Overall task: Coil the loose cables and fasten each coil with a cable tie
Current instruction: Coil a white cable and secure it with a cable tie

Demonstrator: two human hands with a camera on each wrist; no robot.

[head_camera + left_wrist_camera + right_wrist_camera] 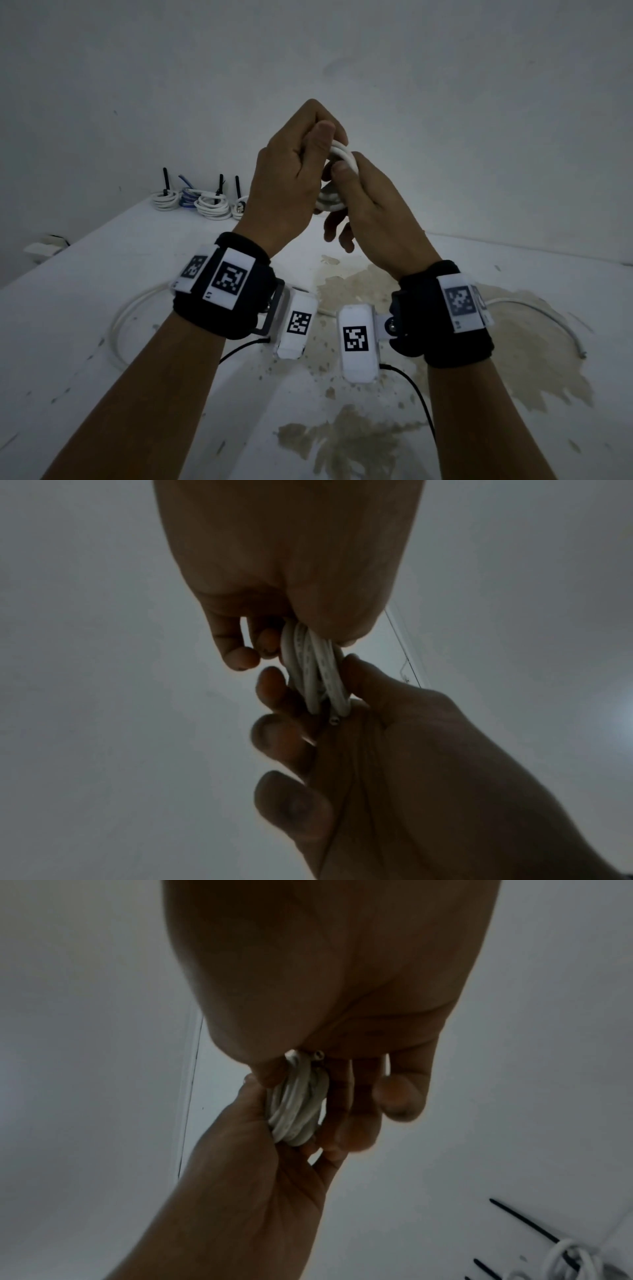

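A small coil of white cable [343,155] is held up above the table between both hands. My left hand [318,144] grips its upper part, thumb on top and fingers curled behind. My right hand [346,178] pinches the lower part with thumb and forefinger, its other fingers hanging loosely below. The left wrist view shows the coil [315,669] as several turns side by side, with a cut cable end [334,721] near the right palm. In the right wrist view the coil [296,1110] sits between both hands. I see no tie on this coil.
Several tied coils [202,202] with upright black tie tails stand at the table's back left. A loose white cable [125,315] curves on the table [102,260] under my left forearm, another loose cable [548,313] lies at the right. Brown stains mark the middle.
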